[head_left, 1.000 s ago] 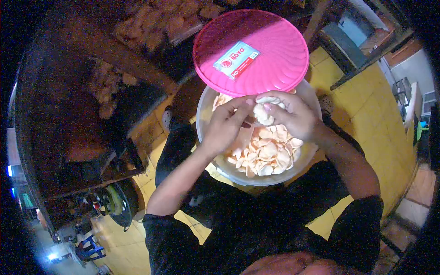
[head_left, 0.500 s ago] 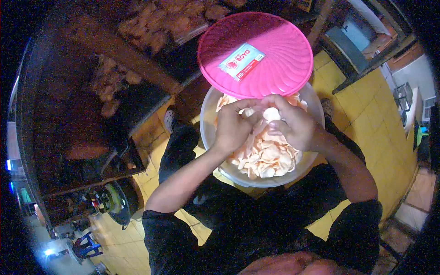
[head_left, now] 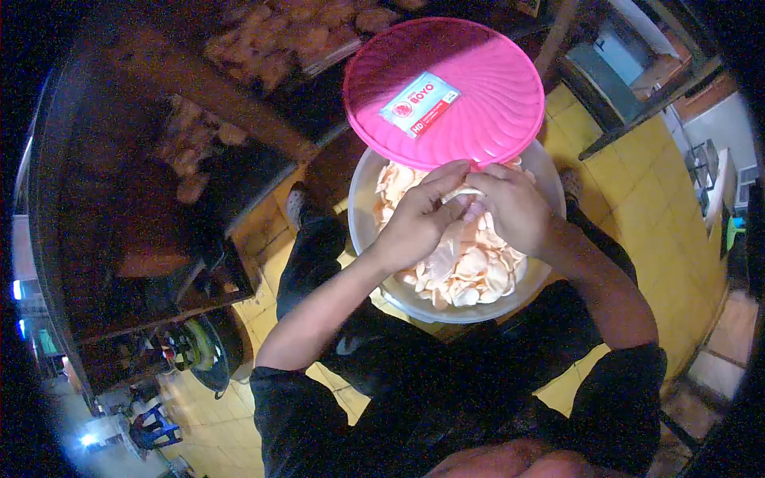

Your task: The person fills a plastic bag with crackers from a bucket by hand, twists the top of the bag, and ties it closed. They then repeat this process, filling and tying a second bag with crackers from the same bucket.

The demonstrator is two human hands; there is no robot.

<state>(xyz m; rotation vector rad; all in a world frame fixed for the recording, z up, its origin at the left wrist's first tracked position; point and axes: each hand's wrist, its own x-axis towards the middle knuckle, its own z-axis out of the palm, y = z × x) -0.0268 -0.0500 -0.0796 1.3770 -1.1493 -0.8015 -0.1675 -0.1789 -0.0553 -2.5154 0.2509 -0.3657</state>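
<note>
A large translucent tub (head_left: pixel 358 209) of pale crackers (head_left: pixel 466 275) stands between the person's legs. Over the crackers, my left hand (head_left: pixel 418 219) is closed on a clear plastic bag (head_left: pixel 441 259) that hangs down below the fingers. My right hand (head_left: pixel 514 205) meets it at the bag's upper end, fingers bent around a pale cracker (head_left: pixel 460 193), of which only an edge shows between the hands. The fingertips partly hide both the bag's opening and the cracker. A pink ridged lid (head_left: pixel 486 88) rests over the tub's far rim, just beyond my hands.
On the lid lies a blue, white and red packet (head_left: pixel 421 105) marked BOYO. Dark wooden shelving (head_left: pixel 151 239) with brownish round pieces stands to the left. Yellow floor tiles (head_left: pixel 637 191) stretch to the right, near a wooden frame (head_left: pixel 649 115). A wok-like pan (head_left: pixel 215 358) is at lower left.
The round cracker in my right hand has turned and is now mostly hidden between the fingers. My hands have come closer together, and the right one has shifted slightly toward the lid.
</note>
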